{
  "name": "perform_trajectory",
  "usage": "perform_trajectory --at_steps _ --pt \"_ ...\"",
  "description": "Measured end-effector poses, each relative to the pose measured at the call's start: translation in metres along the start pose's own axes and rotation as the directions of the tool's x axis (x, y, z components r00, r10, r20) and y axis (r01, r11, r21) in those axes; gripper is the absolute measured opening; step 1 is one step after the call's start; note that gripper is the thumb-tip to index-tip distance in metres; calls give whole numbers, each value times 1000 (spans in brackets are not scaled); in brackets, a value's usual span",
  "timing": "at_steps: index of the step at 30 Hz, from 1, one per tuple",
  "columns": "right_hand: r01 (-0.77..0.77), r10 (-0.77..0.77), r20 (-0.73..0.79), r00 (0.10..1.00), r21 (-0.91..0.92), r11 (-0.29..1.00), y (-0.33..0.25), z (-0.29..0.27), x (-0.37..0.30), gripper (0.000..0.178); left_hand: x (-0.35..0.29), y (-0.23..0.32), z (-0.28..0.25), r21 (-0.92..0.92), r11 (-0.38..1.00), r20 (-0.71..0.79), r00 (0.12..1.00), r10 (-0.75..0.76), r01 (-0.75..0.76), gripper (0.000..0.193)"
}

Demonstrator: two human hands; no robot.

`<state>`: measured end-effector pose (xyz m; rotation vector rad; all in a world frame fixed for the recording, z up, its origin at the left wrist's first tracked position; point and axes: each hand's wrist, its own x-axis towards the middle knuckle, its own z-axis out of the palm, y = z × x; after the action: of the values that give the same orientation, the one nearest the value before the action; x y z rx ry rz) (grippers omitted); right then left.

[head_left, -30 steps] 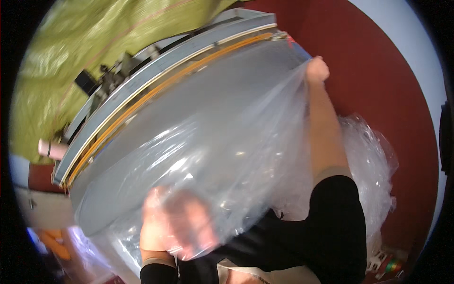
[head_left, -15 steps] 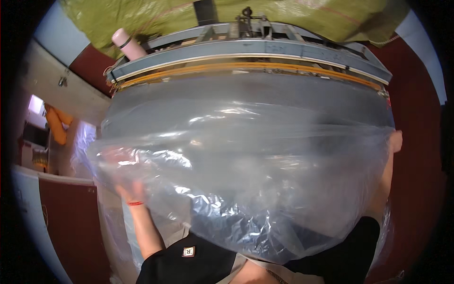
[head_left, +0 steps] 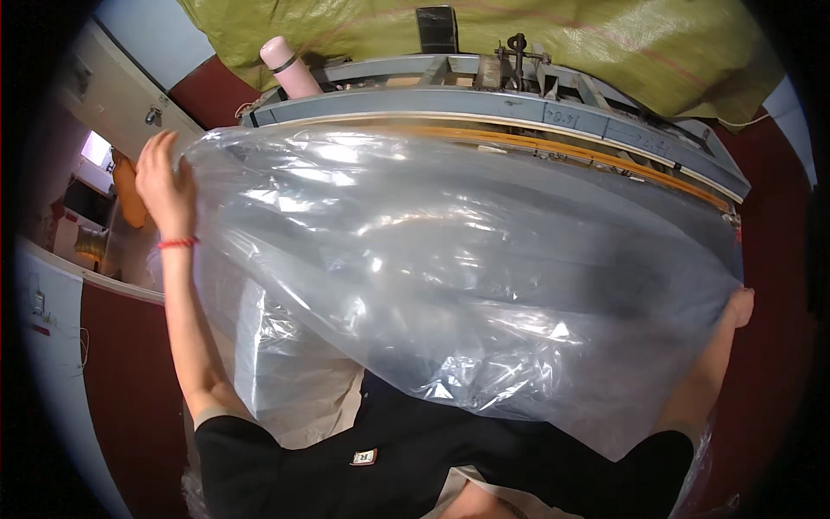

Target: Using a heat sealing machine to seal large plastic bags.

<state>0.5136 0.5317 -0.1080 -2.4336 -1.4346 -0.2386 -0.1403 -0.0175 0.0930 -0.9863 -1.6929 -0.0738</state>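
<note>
A large clear plastic sheet is stretched in front of me, creased and shiny, over a broad grey surface. My left hand, with a red cord at the wrist, is raised at the sheet's far left corner. Its fingers point up, and the film's edge meets its thumb side; the exact grip is partly hidden. Low at the right edge, my right hand is closed on the film, its fingers bunched. The sheet's near edge slants from beside my left wrist down toward my chest on the right.
Behind the sheet runs a grey metal frame with an orange strip and a clamp-like fitting. A pink bottle and a dark phone-like slab stand at the back, before a yellow-green woven tarp. More clear film hangs at left.
My left hand has come up and away from me, out from behind the film, lifting the sheet's left side. My right hand stays at the right edge. The view has shifted a little.
</note>
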Motion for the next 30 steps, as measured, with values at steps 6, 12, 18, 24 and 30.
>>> perform_trajectory --at_steps 6,12,18,24,30 --pt "39 -40 35 999 32 999 -2 24 14 30 -105 105 22 -648 738 598 725 341 188 65" --pt "49 -49 39 998 5 999 -6 12 8 33 -182 64 50 -347 814 813 582 13 467 54" --pt "34 -35 17 999 63 997 1 17 19 34 -140 119 69 -654 649 630 754 183 389 29" --pt "92 -93 -45 995 800 593 72 64 80 36 -134 127 106 -555 678 676 736 30 482 23" --pt "-81 -53 90 995 985 153 105 25 82 34 -129 137 124 -558 588 607 771 -193 586 13"
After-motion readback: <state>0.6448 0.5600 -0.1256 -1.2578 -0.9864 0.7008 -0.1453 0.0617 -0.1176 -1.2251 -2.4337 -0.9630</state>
